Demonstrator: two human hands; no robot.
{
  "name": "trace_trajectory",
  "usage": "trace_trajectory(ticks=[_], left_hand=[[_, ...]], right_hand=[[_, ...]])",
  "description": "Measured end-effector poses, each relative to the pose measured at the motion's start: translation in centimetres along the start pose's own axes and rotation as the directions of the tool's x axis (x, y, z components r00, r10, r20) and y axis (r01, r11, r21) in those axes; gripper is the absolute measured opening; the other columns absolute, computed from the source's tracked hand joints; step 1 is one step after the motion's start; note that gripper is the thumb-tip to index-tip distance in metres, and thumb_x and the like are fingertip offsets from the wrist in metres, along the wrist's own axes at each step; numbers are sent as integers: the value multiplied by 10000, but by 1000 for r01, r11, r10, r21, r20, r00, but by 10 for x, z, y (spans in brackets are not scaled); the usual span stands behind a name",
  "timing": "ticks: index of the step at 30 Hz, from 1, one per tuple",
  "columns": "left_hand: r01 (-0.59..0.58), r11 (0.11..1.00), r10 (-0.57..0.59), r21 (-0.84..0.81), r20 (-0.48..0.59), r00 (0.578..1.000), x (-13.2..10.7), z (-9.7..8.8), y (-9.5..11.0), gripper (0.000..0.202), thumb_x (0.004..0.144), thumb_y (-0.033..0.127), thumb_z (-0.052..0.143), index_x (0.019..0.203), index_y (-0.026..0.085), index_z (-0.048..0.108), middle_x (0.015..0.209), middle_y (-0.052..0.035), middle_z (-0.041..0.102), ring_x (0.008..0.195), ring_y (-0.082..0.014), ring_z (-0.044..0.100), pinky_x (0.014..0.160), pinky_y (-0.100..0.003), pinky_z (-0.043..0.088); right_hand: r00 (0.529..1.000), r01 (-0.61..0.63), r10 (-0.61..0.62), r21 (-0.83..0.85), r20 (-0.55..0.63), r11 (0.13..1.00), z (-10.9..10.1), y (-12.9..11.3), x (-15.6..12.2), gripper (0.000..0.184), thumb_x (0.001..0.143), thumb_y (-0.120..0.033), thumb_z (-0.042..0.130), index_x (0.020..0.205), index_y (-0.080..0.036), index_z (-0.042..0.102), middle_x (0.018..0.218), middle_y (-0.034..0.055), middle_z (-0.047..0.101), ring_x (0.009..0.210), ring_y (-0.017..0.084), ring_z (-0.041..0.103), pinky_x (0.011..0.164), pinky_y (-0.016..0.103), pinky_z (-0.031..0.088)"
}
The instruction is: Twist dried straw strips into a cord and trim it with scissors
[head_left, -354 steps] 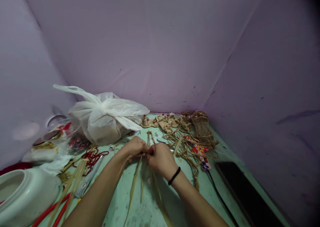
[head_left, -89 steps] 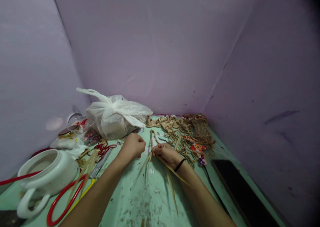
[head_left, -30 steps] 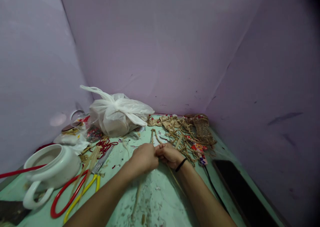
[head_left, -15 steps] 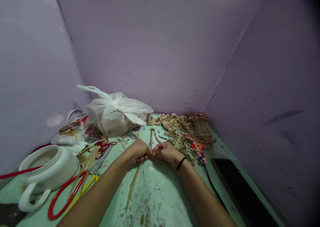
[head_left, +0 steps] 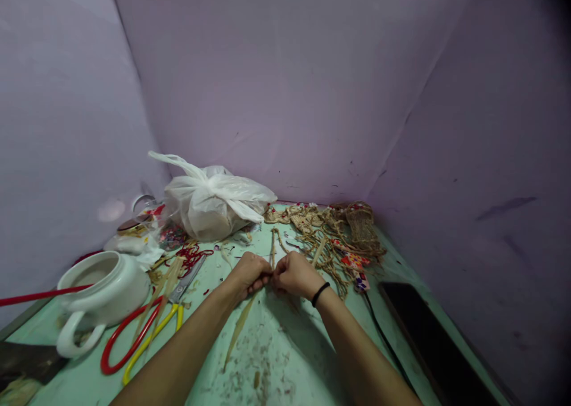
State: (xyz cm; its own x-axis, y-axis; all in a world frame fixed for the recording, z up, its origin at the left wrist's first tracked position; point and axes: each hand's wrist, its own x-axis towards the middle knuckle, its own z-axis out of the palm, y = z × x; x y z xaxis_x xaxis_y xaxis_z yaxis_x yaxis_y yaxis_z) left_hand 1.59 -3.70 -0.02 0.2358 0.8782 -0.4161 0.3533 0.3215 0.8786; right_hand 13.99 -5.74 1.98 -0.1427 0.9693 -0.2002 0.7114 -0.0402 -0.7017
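Observation:
My left hand point(head_left: 250, 273) and my right hand point(head_left: 293, 274) meet knuckle to knuckle over the pale green table point(head_left: 276, 364), both closed in a pinch on thin dried straw strands point(head_left: 238, 331). One strand trails from under my left hand toward me. A thin braided piece point(head_left: 272, 242) runs from between the hands toward the far wall. A black band circles my right wrist.
A tied white plastic bag point(head_left: 214, 200) sits at the back. A heap of woven straw pieces point(head_left: 339, 233) lies back right. A white ceramic pot point(head_left: 100, 287), scissors with red and yellow handles point(head_left: 143, 334) and red cord point(head_left: 191, 256) lie left. A dark flat slab point(head_left: 428, 340) lies right.
Over the last second both hands stayed pinched together on the strands and shifted only slightly. Three seconds ago they were a little apart, with several strands fanning out below them.

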Motion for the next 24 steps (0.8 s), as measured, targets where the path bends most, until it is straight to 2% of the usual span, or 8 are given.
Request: trace_trajectory(ticks=[2,6,9,11,13,16,19,24], left_hand=[[-24,999,25,-30,9,1000,0,-2,-4,136,543,194,479,428,160,417,288,65,338,240,-43,248,289,-191,130],[-52,996,54,-73,32,998,2,-4,-6,163,532,201,505,427,166,387,292,81,315,246,-29,216,294,-186,108],[-56,994,62,-97,62,996,2,-6,-5,177,529,212,509,426,171,371,297,88,307,241,-28,209,291,-183,98],[-55,992,65,-110,88,994,1,-8,-4,183,528,222,511,424,173,368,298,87,307,236,-31,211,288,-182,91],[-63,992,76,-113,109,991,1,-9,-3,194,528,232,513,415,173,367,294,84,306,232,-29,209,287,-179,82],[-85,991,98,-103,125,987,0,-10,-4,203,530,253,516,407,169,378,292,82,312,228,-25,206,285,-176,79],[-87,990,102,-112,138,985,1,-11,-5,191,527,264,519,417,166,398,298,80,329,227,-25,213,283,-177,81],[-74,989,96,-131,168,981,4,-12,-8,190,533,258,516,418,171,392,283,82,319,219,-30,201,278,-181,81]], right_hand=[[998,19,-23,64,61,998,1,-2,-2,129,529,-91,531,460,-158,617,422,2,571,419,105,492,422,200,328],[967,-118,60,226,247,967,-13,0,-3,119,581,-133,565,466,-147,593,455,4,592,414,93,515,418,182,372],[991,-135,135,197,11,971,-42,17,-3,107,614,-165,579,521,-127,614,491,26,612,408,85,507,396,173,346],[963,-130,156,129,-218,983,-67,36,-4,132,628,-193,579,529,-120,626,462,31,594,403,89,490,390,183,322],[917,-168,197,113,-347,979,-90,56,-9,154,645,-224,570,547,-124,632,460,28,588,403,96,485,395,196,315],[873,-243,265,106,-410,964,-112,76,-17,151,639,-248,578,571,-129,642,455,31,579,408,107,482,400,210,307],[853,-296,277,29,-443,955,-115,81,-18,127,603,-257,604,582,-143,657,467,36,580,425,119,483,412,224,309],[921,-216,151,-147,-360,965,-99,76,-7,89,550,-212,630,610,-169,681,513,14,613,505,134,534,464,217,327]])
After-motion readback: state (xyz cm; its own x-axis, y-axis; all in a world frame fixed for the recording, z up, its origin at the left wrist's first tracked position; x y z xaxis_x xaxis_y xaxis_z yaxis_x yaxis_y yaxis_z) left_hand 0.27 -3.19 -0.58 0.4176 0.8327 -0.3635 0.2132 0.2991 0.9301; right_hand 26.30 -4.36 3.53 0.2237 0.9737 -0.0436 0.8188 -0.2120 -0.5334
